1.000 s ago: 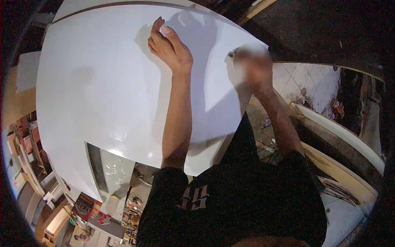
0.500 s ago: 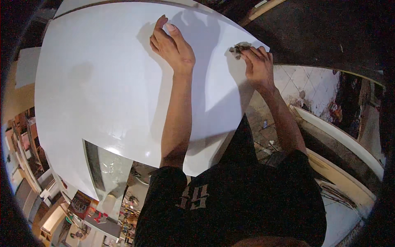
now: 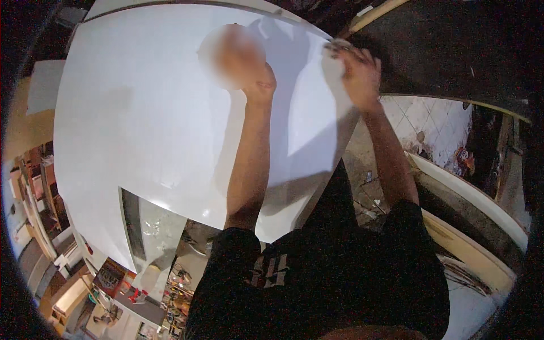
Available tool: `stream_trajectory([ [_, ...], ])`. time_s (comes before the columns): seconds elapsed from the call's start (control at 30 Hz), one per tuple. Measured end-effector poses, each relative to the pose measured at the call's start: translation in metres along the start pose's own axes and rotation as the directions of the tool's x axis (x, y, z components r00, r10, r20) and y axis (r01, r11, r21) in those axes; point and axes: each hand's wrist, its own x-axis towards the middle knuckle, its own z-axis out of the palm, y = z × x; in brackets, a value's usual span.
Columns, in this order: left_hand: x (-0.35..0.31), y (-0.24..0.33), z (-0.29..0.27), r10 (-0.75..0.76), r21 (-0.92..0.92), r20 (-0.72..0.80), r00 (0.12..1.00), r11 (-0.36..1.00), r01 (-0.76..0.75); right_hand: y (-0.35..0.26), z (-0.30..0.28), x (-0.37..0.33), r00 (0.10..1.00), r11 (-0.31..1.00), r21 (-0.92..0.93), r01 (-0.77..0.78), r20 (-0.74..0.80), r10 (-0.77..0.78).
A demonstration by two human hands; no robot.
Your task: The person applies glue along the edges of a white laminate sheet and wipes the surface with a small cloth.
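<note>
A large glossy white panel spreads out in front of me, with a rectangular cut-out at its near left. At the panel's far right edge my right hand grips a crumpled grey and dark rag between fingers and thumb. Over the far middle of the panel is my left hand. A blur covers its fingers, so I cannot tell how they are set or whether they touch the surface.
A dark surface lies beyond the panel on the right. Curved-looking long boards stand at my right. Red clamps and assorted tools sit at the lower left, near stacked wood.
My right hand has slid the rag farther away along the panel's right edge, toward its far corner. My left hand has shifted slightly right in view, and its fingers have become blurred.
</note>
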Motion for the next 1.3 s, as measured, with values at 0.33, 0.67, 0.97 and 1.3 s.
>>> stream_trajectory([
  [0.33, 0.001, 0.007, 0.003, 0.011, 0.064, 0.01, 1.0, 0.998, -0.011, 0.071, -0.054, -0.183, 0.833, 0.801, 0.479, -0.359, -0.222, 0.507],
  [0.67, -0.001, -0.006, 0.012, -0.008, 0.046, 0.017, 1.0, 0.999, 0.008, 0.012, -0.036, -0.117, 0.863, 0.421, 0.864, -0.276, 0.03, 0.504],
  [0.97, 0.019, -0.002, 0.041, -0.204, 0.354, 0.247, 0.947, 0.929, 0.108, 0.015, -0.011, -0.103, 0.943, 0.709, 0.69, -0.149, -0.116, 0.311],
  [1.3, 0.016, 0.016, 0.066, -0.118, 0.694, 0.354, 0.928, 0.698, -0.176, 0.054, 0.002, -0.059, 0.972, 0.776, 0.624, -0.094, -0.112, 0.208],
])
